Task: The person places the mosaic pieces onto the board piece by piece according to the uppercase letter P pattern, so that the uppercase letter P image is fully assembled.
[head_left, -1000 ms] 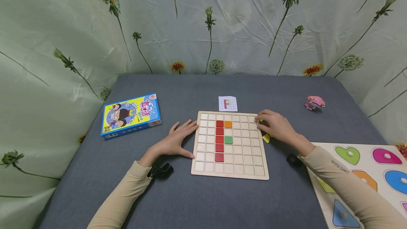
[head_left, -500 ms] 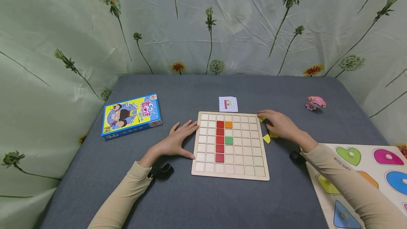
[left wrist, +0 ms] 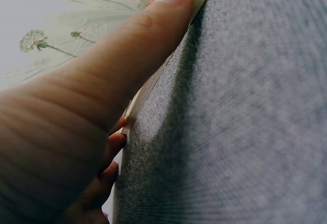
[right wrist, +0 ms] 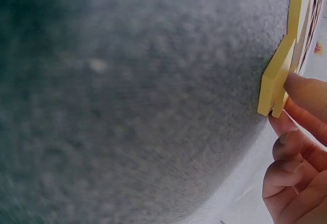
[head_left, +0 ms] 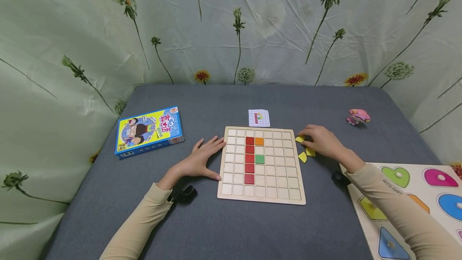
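A square wooden grid board point(head_left: 272, 201) lies on the table with red tiles point(head_left: 249, 158) in a column, an orange tile point(head_left: 259, 141) and a green tile point(head_left: 259, 159). My left hand point(head_left: 197, 159), fingers spread, rests against the board's left edge. Just past the right edge, my right hand point(head_left: 322, 143) pinches a yellow tile point(head_left: 300, 139) between thumb and fingers, low at the table. Close by lie a yellow quarter-round tile point(head_left: 302, 157) and a yellow square tile point(head_left: 311, 152), partly under the hand. The right wrist view has a yellow tile point(right wrist: 276, 78) beside the thumb.
Behind the board lies a small pattern card point(head_left: 258, 118). A blue and yellow box point(head_left: 149, 131) is at the left, a pink toy point(head_left: 357, 116) at the far right. A shape puzzle board point(head_left: 364, 236) lies under the right forearm.
My right hand has drawn back a little to the right from the board's edge, uncovering the yellow tiles. My left hand and the board stay in place.
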`<action>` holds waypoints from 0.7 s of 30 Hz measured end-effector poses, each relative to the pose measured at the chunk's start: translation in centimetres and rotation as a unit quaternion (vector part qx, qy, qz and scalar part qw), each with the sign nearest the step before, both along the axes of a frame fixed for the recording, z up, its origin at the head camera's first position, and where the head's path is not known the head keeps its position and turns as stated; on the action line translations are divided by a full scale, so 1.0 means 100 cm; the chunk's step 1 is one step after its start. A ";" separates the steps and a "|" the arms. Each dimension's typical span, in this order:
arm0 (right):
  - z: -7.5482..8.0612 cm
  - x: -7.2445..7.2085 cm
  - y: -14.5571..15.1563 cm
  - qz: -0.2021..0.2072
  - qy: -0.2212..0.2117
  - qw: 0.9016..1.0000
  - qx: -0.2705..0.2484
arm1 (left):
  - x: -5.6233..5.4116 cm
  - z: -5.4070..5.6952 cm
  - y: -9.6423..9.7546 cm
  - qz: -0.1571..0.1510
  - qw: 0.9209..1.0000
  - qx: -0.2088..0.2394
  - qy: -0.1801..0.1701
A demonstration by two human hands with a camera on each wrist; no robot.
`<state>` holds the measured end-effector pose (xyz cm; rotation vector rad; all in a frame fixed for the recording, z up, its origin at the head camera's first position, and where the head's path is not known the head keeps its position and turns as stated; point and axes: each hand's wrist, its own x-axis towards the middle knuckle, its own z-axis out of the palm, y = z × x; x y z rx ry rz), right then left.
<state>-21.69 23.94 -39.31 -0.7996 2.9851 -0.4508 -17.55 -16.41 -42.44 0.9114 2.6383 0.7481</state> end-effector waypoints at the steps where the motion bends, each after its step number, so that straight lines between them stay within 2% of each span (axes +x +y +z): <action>1: 0.000 0.000 0.000 -0.005 -0.002 1.000 0.002 | 0.000 0.000 0.000 0.000 1.000 -0.001 -0.001; 12: -0.002 0.002 -0.001 -0.035 0.012 0.999 0.008 | 0.000 0.002 0.001 0.002 1.000 -0.005 -0.006; 21: 0.000 0.009 -0.005 -0.038 0.031 0.999 -0.003 | 0.000 0.001 0.000 0.000 1.000 -0.002 0.005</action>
